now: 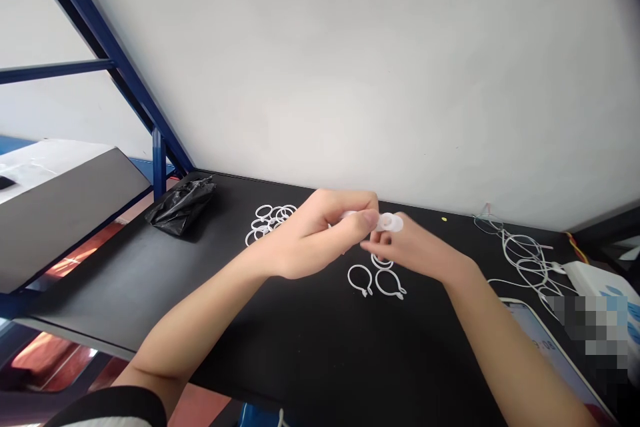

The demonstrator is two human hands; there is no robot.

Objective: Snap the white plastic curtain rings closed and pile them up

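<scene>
My left hand (320,230) is closed in a pinch around a white plastic piece (387,221) with a round, pale end that sticks out past the thumb. Just behind that end is my right hand (407,243), its fingers curled; what they hold, if anything, is hidden. Below the hands lie white plastic rings (360,279) with small eyelets at one side, a few of them close together. Left of these, partly covered by my left hand, is a pile of several similar white rings (263,223).
A crumpled black plastic bag (183,203) lies at the left of the black tabletop (240,347). On the right are tangled white cables (525,257), a phone (545,347) beside my right forearm, and a white box (595,280). A white wall (350,80) rises behind.
</scene>
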